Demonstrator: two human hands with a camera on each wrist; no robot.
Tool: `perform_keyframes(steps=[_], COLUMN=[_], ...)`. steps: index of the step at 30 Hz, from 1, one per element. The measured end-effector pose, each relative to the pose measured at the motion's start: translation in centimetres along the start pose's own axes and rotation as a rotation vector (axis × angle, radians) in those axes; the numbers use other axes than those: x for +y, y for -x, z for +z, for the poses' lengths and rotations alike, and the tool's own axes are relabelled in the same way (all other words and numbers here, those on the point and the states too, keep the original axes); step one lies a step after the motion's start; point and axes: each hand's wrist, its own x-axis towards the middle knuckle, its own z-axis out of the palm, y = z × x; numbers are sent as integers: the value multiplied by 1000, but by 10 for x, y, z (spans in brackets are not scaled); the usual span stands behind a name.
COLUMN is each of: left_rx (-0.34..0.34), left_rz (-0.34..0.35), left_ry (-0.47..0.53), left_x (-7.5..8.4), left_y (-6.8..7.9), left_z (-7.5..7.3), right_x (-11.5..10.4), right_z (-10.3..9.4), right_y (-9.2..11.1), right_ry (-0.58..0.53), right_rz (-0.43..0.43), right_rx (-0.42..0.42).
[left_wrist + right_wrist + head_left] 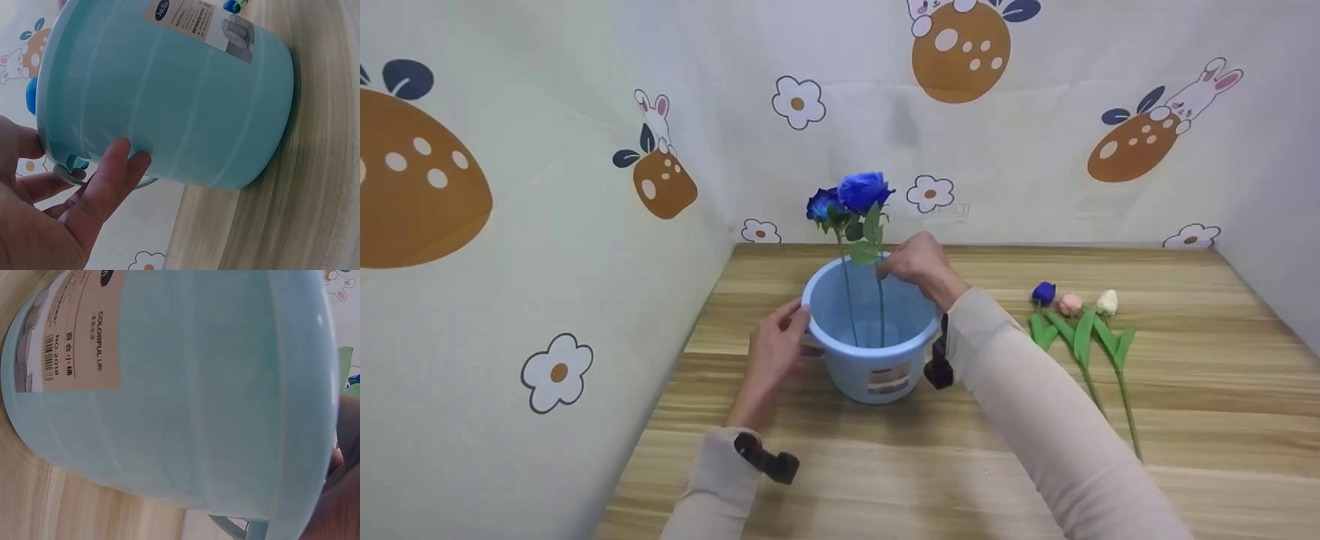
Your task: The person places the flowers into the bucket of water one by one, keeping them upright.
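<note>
A light blue plastic bucket (847,371) with a printed label stands upright on the wooden table. My left hand (776,341) holds its left rim, thumb at the edge and fingers against the outer wall beside the handle (68,175). Over the bucket, my right hand (919,259) pinches the green stem of a blue rose (864,191). That stem reaches down inside the bucket. A second, darker blue rose (823,204) leans there just to the left. In the right wrist view the bucket wall (225,382) hides most of the right hand (343,506).
To the right, a blue tulip (1043,293), a pink tulip (1070,304) and a white tulip (1107,302) lie on the wooden table (840,480). The right forearm partly covers their stems. Patterned cloth walls (840,150) stand at the back and sides.
</note>
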Motion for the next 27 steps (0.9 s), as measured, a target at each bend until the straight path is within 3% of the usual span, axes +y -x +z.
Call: perform_keyframes(steps=[18,27], left_rx=[-27,-14], left_rz=[-52,-22], left_ry=[41,55], left_x=[1,0], left_y=[1,1], left_z=[-1,0], right_x=[-9,-8], right_z=[5,8], right_y=[6,7], right_ry=[178,197], right_rz=[74,62], right_rx=[-6,11])
